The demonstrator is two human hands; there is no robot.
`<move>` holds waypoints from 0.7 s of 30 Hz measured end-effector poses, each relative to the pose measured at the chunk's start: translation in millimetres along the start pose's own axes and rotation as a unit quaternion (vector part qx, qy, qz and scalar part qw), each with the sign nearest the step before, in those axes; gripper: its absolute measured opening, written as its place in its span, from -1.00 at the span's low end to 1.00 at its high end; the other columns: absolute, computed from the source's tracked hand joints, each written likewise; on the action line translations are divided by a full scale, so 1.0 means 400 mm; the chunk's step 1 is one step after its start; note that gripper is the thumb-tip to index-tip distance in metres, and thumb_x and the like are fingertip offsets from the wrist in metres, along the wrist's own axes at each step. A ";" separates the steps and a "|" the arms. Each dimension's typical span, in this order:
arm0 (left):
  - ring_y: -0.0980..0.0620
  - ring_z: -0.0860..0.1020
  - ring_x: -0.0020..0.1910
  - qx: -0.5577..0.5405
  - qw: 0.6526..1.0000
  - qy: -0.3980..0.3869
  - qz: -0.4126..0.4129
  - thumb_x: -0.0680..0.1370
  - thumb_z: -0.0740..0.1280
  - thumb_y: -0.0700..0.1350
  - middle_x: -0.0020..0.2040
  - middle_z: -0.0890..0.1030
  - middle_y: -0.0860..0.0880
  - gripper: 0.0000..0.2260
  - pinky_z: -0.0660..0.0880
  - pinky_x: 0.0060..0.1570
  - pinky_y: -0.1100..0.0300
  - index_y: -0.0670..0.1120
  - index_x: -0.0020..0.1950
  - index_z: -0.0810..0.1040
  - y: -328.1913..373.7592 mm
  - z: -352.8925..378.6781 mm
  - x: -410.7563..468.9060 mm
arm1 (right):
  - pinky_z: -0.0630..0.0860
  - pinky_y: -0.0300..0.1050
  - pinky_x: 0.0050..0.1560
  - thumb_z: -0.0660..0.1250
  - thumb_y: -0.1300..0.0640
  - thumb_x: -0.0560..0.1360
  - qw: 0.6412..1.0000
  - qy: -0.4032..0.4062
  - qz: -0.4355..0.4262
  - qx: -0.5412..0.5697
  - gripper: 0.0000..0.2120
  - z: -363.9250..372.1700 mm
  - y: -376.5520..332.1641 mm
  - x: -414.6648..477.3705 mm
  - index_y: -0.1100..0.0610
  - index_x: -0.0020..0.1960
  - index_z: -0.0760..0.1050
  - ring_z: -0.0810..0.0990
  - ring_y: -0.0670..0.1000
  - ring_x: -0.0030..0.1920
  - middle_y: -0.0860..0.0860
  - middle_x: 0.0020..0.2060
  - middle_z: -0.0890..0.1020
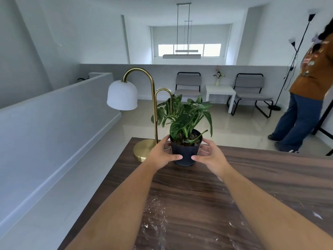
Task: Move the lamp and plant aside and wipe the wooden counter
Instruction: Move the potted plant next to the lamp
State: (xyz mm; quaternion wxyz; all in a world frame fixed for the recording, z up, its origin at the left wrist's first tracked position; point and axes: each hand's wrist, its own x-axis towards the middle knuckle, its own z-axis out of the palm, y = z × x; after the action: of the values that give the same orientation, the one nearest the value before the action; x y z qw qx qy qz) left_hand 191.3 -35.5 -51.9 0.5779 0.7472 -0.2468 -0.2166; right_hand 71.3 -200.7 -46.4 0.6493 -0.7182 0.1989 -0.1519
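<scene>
A green leafy plant in a dark pot (185, 152) stands near the far left corner of the dark wooden counter (270, 177). My left hand (162, 154) wraps the pot's left side and my right hand (209, 156) its right side, thumbs on the front wall. The pot's base looks to rest on the wood. Behind and left of the plant stands a brass lamp (144, 150) with a round base, a curved stem and a white dome shade (122, 95). White smears and streaks (155, 222) mark the counter close to me.
The counter's far edge runs just behind the pot and its left edge drops beside a low white wall (54, 123). Beyond are two grey chairs, a small white table and a floor lamp. A person (306, 96) stands on the floor at the right.
</scene>
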 end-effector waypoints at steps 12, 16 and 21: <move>0.07 0.57 0.01 0.234 0.946 0.218 -0.053 0.43 0.48 -0.08 0.07 0.60 0.03 -0.67 0.49 0.10 0.21 0.01 0.18 0.56 0.024 -0.103 -0.516 | 0.46 -0.28 -0.09 0.52 0.10 0.36 0.973 -0.130 -0.071 -0.175 -0.73 0.212 -0.012 -0.344 0.08 -0.01 0.51 0.56 -0.07 -0.11 -0.03 -0.11 0.58; 0.00 0.56 0.13 0.321 0.900 0.263 -0.132 0.44 0.45 -0.02 0.16 0.59 -0.01 -0.66 0.48 0.19 0.10 -0.01 0.19 0.56 -0.018 -0.165 -0.728 | 0.45 -0.27 -0.12 0.42 0.02 0.43 0.931 -0.203 -0.152 -0.264 -0.84 0.312 -0.012 -0.478 0.05 -0.03 0.54 0.52 -0.11 -0.18 -0.05 -0.12 0.61; -0.04 0.45 0.28 0.418 0.849 0.244 -0.212 0.50 0.32 0.09 0.26 0.48 -0.03 -0.55 0.44 0.22 0.04 0.01 0.35 0.39 -0.078 -0.149 -0.916 | 0.49 -0.07 0.05 0.27 -0.21 0.46 0.856 -0.262 -0.195 -0.401 -0.64 0.387 -0.006 -0.599 0.02 0.09 0.53 0.57 -0.01 0.03 -0.07 -0.01 0.60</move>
State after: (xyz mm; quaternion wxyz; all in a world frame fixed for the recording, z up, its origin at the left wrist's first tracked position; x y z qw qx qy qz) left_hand -56.1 242.9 -53.7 0.1927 0.9810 0.0001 -0.0208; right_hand -64.5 50.2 -51.6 0.2899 -0.9537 -0.0790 0.0110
